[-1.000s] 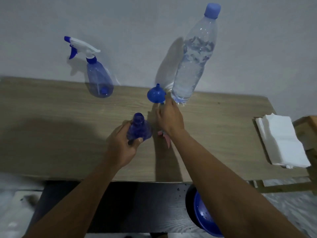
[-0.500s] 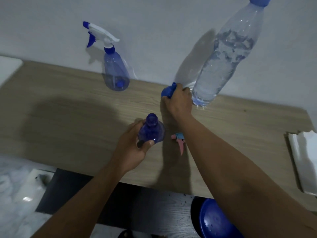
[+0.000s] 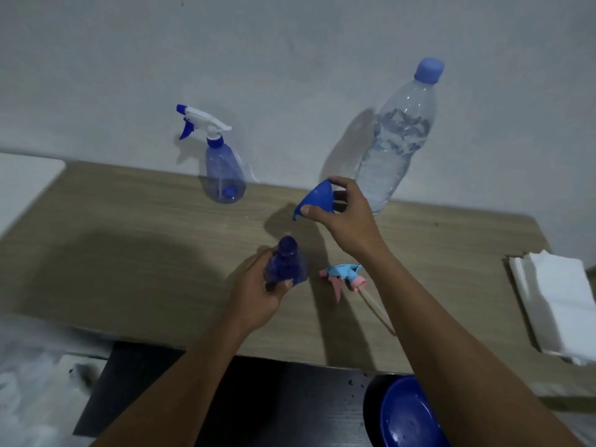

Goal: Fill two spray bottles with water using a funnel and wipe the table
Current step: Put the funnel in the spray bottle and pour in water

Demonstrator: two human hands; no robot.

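Funnel [image 3: 317, 201], pinched in my right fingers [image 3: 306, 210], hangs above and right of the uncapped spray bottle [image 3: 287, 262] my left fingers [image 3: 286, 284] grip on the worktop [image 3: 129, 237]. I judge 0 of 2 bottles filled; wiping remains.

This looks like a plain room in a home rather than a workplace: a narrow wood-grain table [image 3: 129, 269] stands pushed against a bare, pale painted wall [image 3: 290, 59]. What lies about is ordinary household ware: a capped water bottle [image 3: 393, 146], a trigger spray bottle [image 3: 224, 175], an uncapped spray bottle [image 3: 287, 262], a small blue funnel [image 3: 317, 198] and a stack of white paper napkins [image 3: 564, 301]. A blue plastic bowl [image 3: 409, 414] sits lower down, below the table's front edge.
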